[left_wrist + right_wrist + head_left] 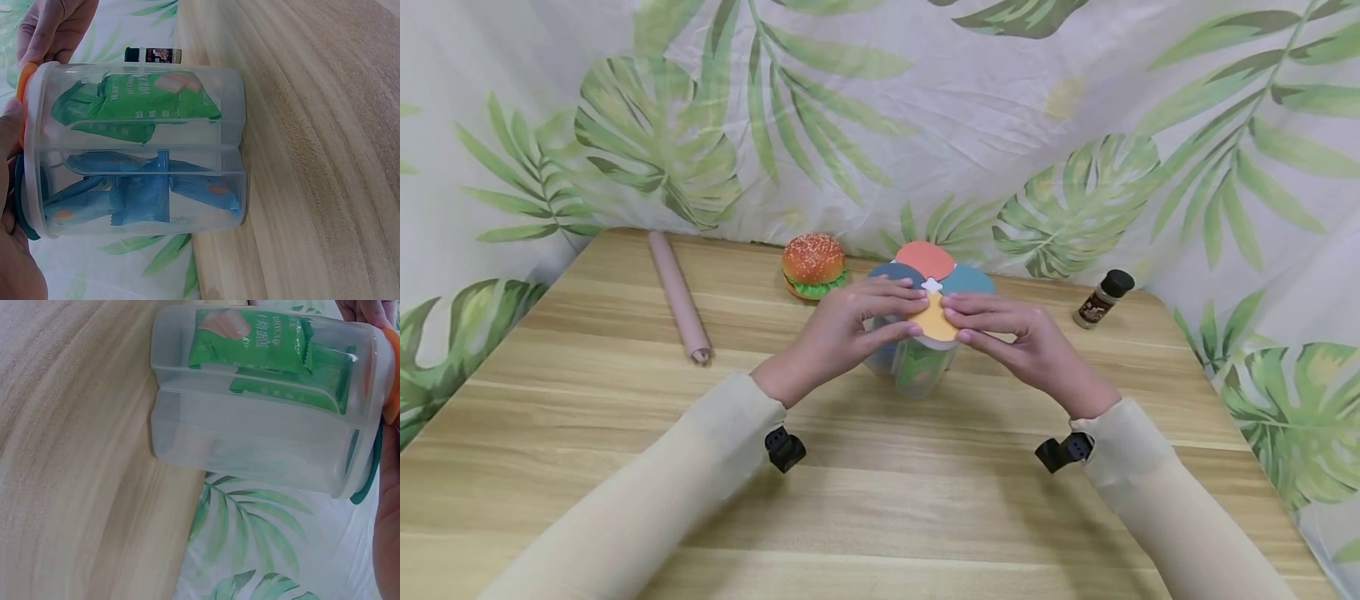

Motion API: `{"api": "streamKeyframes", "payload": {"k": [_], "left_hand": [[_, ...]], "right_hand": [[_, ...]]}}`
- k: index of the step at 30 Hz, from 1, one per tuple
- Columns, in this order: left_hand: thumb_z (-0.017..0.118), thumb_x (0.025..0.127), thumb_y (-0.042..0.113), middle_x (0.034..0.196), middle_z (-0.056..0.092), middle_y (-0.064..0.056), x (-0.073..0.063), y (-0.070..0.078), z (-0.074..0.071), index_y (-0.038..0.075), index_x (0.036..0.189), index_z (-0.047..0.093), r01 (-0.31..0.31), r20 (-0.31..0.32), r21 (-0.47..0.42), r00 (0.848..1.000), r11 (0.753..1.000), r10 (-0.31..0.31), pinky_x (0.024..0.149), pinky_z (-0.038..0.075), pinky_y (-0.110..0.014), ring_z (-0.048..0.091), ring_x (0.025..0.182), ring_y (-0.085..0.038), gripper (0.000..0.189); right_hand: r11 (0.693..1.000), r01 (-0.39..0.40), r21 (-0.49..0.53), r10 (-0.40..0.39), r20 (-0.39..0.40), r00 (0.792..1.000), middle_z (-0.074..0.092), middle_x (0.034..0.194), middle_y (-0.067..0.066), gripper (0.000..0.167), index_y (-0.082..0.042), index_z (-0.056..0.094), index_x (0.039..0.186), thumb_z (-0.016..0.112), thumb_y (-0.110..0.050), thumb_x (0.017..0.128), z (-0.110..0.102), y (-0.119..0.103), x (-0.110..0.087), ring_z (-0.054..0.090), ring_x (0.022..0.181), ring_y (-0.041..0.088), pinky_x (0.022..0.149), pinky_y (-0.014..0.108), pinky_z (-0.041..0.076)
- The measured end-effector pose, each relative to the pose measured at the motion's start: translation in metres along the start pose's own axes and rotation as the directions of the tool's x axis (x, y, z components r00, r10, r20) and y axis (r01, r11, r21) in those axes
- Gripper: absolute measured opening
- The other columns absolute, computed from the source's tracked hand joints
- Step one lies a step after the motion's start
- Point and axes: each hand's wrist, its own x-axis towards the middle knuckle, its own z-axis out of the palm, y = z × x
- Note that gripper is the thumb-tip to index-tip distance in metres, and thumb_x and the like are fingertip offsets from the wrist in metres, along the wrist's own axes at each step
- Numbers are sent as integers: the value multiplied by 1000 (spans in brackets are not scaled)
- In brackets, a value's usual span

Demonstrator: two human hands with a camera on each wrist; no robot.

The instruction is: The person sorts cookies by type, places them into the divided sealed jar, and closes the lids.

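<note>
A clear petal-shaped container (917, 375) stands upright on the table, with red (925, 260), teal (972, 280), navy and orange lids around a small white flower-shaped piece (932, 285). My left hand (850, 321) rests its extended fingers across the navy lid (895, 272) and the left side of the orange lid (934, 321); its thumb touches the near edge. From the other side, my right hand (1015, 333) touches the orange lid with its fingertips and thumb. Green packets (256, 340) lie in one compartment and blue packets (140, 190) in another.
A toy hamburger (814, 265) sits behind my left hand. Farther left lies a rolled pinkish sheet (679, 298). A small black-capped seasoning bottle (1103, 298) stands at the right. A leaf-print cloth (850, 108) hangs behind the wooden table (880, 517).
</note>
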Motion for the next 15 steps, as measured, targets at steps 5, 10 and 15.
{"api": "streamKeyframes", "payload": {"k": [5,10,15], "left_hand": [[81,93,23,134,74,-6,1,0,0,11,128,77,-1,7,-4,1000,1000,1,119,49,-42,66,134,-23,37],[80,93,22,134,74,-6,1,0,0,11,128,77,-4,1,-2,1000,1000,4,119,48,-42,66,133,-23,37],[81,93,21,135,74,-6,1,-1,0,11,128,77,-3,-1,-9,1000,1000,3,119,49,-42,66,133,-24,37]], "right_hand": [[999,26,-19,-26,-24,999,69,139,18,40,-4,73,131,73,7,93,1,2,-2,59,139,5,118,23,46],[999,27,-19,-27,-29,999,69,139,17,41,-5,73,131,74,7,92,2,0,-1,59,138,5,119,24,45],[999,39,-25,-40,-27,999,69,139,17,42,-5,73,131,74,7,92,3,0,-1,59,139,5,119,24,45]]}}
